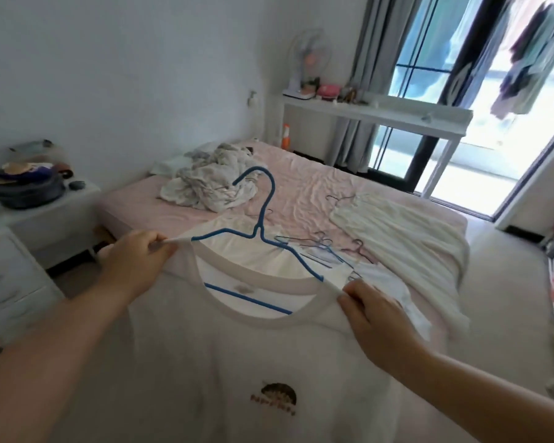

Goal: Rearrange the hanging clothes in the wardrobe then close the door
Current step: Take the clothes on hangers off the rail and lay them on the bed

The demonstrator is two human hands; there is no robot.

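Bedroom, pink bed (317, 187) ahead, wardrobe nowhere in view. Nearest: white shirt (237, 362) held up, front facing, collar stretched between both hands. Left hand (135, 263) pinching the left shoulder seam; right hand (375, 311) pinching the right, fingers curled round cloth. Blue hanger (263, 238) sitting inside the neck opening, hook tilted up and away, lower bar showing through the collar, both ends tucked under the shoulders.

Step in hand, judged: seating the shirt squarely on the hanger. To do it well: draw each shoulder seam out over the hanger ends evenly, keep the collar centred under the hook, avoid overstretching the neckband, then shift one grip to the hook for carrying.

Just beyond the right hand: spare hangers (320, 246) lying loose on the bed, touching a flat white garment. Farther right: striped garment (406, 238) spread on the bed. Beyond the left hand: crumpled heap (208, 183) of cloth. Far back: white bench (375, 115) with a fan (309, 52), curtains, glass door. Door-closing not yet reachable from this spot.
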